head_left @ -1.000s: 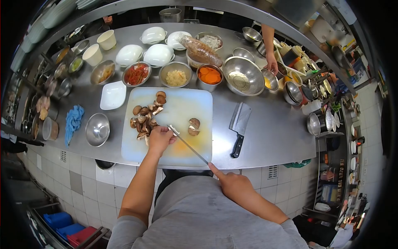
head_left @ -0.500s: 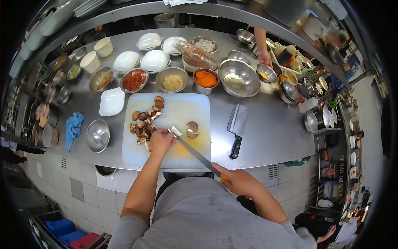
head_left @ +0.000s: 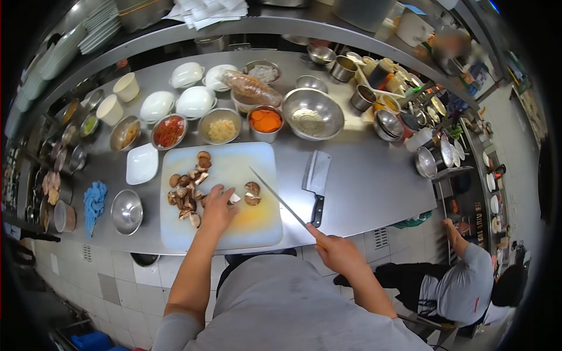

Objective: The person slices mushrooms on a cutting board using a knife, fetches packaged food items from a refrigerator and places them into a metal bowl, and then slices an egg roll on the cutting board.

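White chopping bd [head_left: 249, 159] at bench's [head_left: 374, 187] front edge: cut mushrooms [head_left: 186, 194] heaped nr its L edge, brown mushroom pcs [head_left: 252, 188] nr its R edge. L hand [head_left: 218, 209] at pale mushroom pc [head_left: 235, 198], can't tell if gripped. R hand [head_left: 339, 253] closed round knife [head_left: 283, 200], tip over bd. Cleaver [head_left: 317, 171] just beside bd's R edge.

Narrow knife [head_left: 293, 210] withdrawn from the left hand [head_left: 218, 207], now with fingers spread; co-worker [head_left: 459, 286] further into view; another person's hand gone from the far side of the desk [head_left: 374, 187].
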{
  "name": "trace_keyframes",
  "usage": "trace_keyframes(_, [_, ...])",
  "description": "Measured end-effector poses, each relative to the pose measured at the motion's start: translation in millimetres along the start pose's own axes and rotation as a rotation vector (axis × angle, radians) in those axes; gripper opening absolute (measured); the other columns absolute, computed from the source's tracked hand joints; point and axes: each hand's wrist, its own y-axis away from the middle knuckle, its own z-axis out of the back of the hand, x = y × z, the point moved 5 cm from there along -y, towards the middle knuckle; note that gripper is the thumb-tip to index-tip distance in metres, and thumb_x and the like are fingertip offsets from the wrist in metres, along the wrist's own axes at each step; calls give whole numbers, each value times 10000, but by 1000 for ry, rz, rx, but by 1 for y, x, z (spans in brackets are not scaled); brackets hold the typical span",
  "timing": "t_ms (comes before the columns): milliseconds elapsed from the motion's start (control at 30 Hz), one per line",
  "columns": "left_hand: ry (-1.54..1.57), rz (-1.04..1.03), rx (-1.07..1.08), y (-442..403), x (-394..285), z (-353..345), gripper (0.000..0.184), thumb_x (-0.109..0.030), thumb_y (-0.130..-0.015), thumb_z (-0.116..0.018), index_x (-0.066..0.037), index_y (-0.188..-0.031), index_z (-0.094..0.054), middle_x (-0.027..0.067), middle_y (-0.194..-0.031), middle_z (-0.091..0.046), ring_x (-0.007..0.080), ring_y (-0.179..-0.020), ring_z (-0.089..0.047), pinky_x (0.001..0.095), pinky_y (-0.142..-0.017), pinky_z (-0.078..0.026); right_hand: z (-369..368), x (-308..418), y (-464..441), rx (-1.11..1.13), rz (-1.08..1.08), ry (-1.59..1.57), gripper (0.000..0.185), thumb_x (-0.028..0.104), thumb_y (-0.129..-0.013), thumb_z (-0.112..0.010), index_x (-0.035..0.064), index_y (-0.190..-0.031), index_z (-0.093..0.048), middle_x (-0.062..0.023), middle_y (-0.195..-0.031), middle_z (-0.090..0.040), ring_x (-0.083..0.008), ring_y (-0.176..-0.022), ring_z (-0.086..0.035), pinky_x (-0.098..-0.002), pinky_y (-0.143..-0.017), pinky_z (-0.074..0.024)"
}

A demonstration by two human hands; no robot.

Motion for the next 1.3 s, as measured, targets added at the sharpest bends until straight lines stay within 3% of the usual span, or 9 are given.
trace_keyframes(133, [128,101,47,-14,5,-5,414,-149,-861,-864,-15,-1243,-780,201,-1247,-680,364,-1074,-724,453,-966,-590,-11,-8,1,-9,-9,25,646,267,-1082,-629,364,-1683,-412,-134,-929,-773,-353,-836,-753,-504,-769,-605])
trace_keyframes(267, [116,125,31,-21,2,-7,432,-157,-857,-870,-7,-1249,-771,207,-1235,-678,378,-1053,-728,456,-918,-604,-27,-13,0,1,-6,10,645,275,-1084,-626,379,-1683,-412,-138,-894,-754,-351,-809,-749,-513,-761,-606])
trace_keyframes(467, [56,22,67,-51,-7,-12,581,-147,-821,-907,23,-1340,-709,255,-1212,-701,410,-985,-738,466,-919,-608,-27,-12,0,-6,-5,24,657,285,-1078,-632,403,-1684,-406,-132,-910,-751,-352,-779,-748,-511,-741,-610])
trace_keyframes(633, [346,229,124,-53,-16,2,709,-91,-774,-948,65,-1395,-645,235,-1081,-751,375,-877,-745,447,-864,-611,-35,-13,2,-18,-19,54,660,279,-1076,-632,421,-1681,-410,-124,-923,-757,-335,-775,-754,-500,-726,-616])
trace_keyframes(767, [323,232,4,-54,-10,-1,555,-82,-802,-920,42,-1300,-707,200,-1009,-760,349,-886,-742,432,-852,-605,-36,-9,5,-10,-22,65,665,275,-1069,-639,421,-1679,-417,-117,-930,-763,-321,-778,-758,-484,-708,-622])
trace_keyframes(933, [233,0,9,-58,10,-29,198,-55,-853,-876,-18,-1029,-795,169,-1111,-741,302,-890,-741,399,-810,-613,-34,-6,6,-21,-10,43,663,228,-1066,-642,371,-1680,-438,-123,-907,-762,-352,-767,-738,-497,-715,-606])
trace_keyframes(1067, [279,25,-16,-49,-9,-20,201,-60,-865,-863,-23,-1048,-789,162,-1114,-719,323,-926,-727,407,-793,-610,-34,-4,6,-3,-21,33,670,236,-1072,-638,365,-1690,-416,-127,-915,-763,-355,-798,-746,-501,-737,-609])
trace_keyframes(1133, [335,48,-15,-42,-18,-18,212,-106,-895,-833,-52,-1096,-792,145,-1167,-698,383,-1158,-637,459,-1011,-539,-36,-4,4,9,-26,28,668,239,-1075,-635,364,-1692,-410,-128,-918,-763,-356,-812,-748,-502,-746,-611])
trace_keyframes(1300, [187,-112,-97,-34,-25,-24,189,-117,-927,-814,-77,-1108,-778,127,-1192,-666,376,-1206,-587,462,-1044,-516,-30,-4,2,122,-92,68,683,265,-1092,-626,380,-1710,-359,-141,-1007,-764,-351,-859,-753,-506,-792,-612])
